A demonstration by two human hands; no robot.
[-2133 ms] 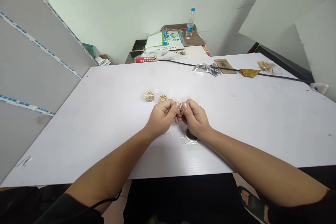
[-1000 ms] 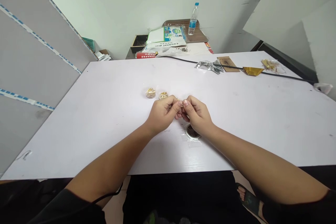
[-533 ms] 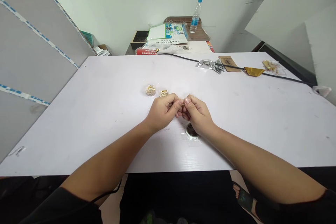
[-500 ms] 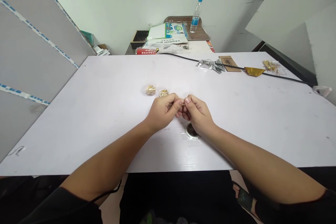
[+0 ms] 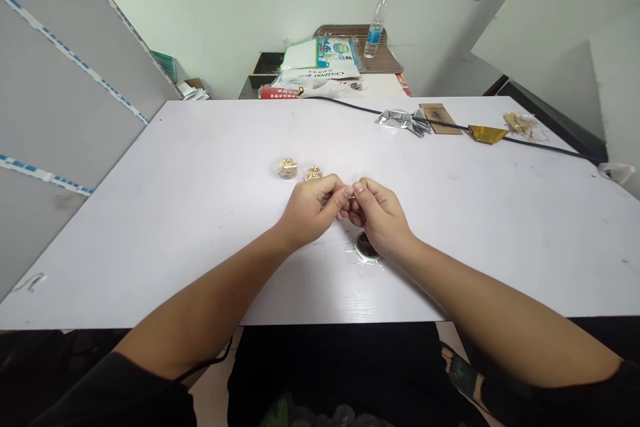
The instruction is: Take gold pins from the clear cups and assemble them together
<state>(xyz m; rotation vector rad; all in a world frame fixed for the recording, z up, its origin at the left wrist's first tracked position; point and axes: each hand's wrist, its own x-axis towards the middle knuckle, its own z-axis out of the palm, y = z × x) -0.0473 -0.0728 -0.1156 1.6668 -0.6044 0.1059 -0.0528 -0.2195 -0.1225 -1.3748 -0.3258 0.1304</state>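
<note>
Above the middle of the white table (image 5: 200,167), my left hand (image 5: 316,208) and my right hand (image 5: 381,215) meet, thumbs and forefingers pinched close together. Between the fingertips shows a tiny gold-coloured piece (image 5: 353,197), too small to name and mostly hidden. Both hands are closed on it. Just beyond my left hand lies a small clear container of gold pieces (image 5: 313,173), and a similar container (image 5: 287,168) sits to its left. Under my right wrist is a round dark disc with a pale rim (image 5: 367,245), on clear film and partly covered by the hand.
A black cable (image 5: 345,107) runs along the back edge, by a silver packet (image 5: 397,119), a brown card (image 5: 440,119), a gold packet (image 5: 487,134) and a bag of gold bits (image 5: 520,124). Behind stands a water bottle (image 5: 376,27). A grey partition (image 5: 60,113) borders the left.
Both hands stay together in nearly the same place, still pinching the small gold piece. The view has shifted slightly. Nothing on the table has visibly moved.
</note>
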